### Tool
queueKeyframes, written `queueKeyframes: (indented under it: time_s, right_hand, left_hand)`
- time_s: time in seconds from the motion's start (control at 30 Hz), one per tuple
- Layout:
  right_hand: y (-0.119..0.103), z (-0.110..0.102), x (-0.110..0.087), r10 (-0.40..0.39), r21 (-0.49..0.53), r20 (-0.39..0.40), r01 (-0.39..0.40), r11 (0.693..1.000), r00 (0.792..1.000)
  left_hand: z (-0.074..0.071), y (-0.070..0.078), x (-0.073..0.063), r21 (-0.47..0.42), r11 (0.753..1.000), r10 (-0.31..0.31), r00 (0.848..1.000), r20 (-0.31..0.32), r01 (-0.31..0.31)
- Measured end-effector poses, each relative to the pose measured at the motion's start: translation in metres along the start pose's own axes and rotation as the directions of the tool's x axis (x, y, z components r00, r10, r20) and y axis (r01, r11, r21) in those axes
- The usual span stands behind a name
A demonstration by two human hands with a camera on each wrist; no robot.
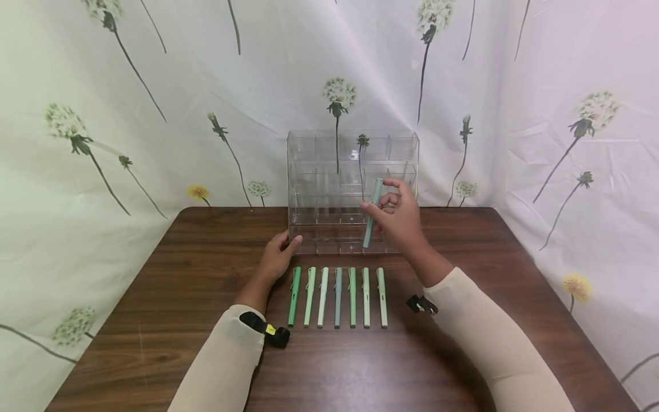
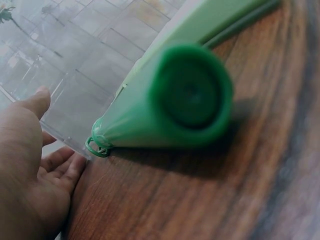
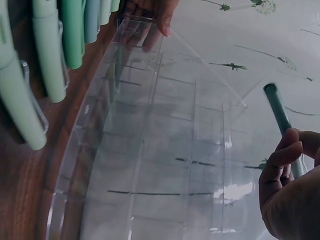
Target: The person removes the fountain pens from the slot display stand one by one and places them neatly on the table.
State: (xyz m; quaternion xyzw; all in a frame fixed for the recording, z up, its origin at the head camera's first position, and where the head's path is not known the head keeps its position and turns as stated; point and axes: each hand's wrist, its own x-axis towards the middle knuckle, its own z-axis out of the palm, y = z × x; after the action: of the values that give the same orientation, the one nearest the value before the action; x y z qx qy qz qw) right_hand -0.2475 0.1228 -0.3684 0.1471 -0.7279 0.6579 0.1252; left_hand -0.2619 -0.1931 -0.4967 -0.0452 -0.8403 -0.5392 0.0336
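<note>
My right hand (image 1: pixel 399 214) pinches a pale blue-green pen (image 1: pixel 369 232) between thumb and fingers, tilted in front of the clear tiered pen organizer (image 1: pixel 329 217). In the right wrist view, the dark round end of this pen (image 3: pixel 278 107) sticks out past the fingers. My left hand (image 1: pixel 275 254) grips the organizer's lower left corner, thumb at the front and fingers round the side. Several capped pens (image 1: pixel 338 297) lie side by side before the organizer, in greens, near-white and grey-blue. The leftmost, a deep green pen (image 2: pixel 135 115), looms large in the left wrist view.
The brown wooden table (image 1: pixel 170 320) carries everything. Behind it hangs a white cloth (image 1: pixel 257 86) printed with dandelions, close at the organizer's back. Black straps with small devices sit on both sleeves (image 1: pixel 221 355).
</note>
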Motion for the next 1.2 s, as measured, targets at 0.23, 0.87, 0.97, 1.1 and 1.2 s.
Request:
queueKeyframes:
  time_s: [0.23, 0.87, 0.97, 1.1, 1.2]
  right_hand:
    - [0.009, -0.015, -0.004, -0.004, -0.049, 0.06, 0.007, 0.999, 0.998]
    - [0.018, -0.043, -0.023, 0.066, -0.13, 0.1, -0.053, 0.99, 0.993]
    - [0.018, -0.047, -0.025, 0.075, -0.119, 0.109, -0.062, 0.991, 0.991]
    - [0.018, -0.053, -0.029, 0.105, -0.107, 0.138, -0.09, 0.99, 0.985]
    - [0.018, -0.058, -0.033, 0.142, -0.127, 0.171, -0.121, 0.984, 0.975]
  left_hand:
    - [0.001, -0.001, 0.001, -0.027, 1.0, -0.017, 1.0, -0.004, 0.017]
    - [0.0, 0.0, 0.0, 0.007, 1.0, -0.012, 1.0, 0.004, 0.012]
    - [0.0, 0.0, 0.001, 0.008, 1.0, -0.013, 1.0, 0.0, 0.013]
    - [0.0, 0.0, 0.0, 0.004, 1.0, -0.013, 1.0, 0.0, 0.013]
    - [0.0, 0.0, 0.0, 0.003, 1.0, -0.019, 1.0, 0.0, 0.019]
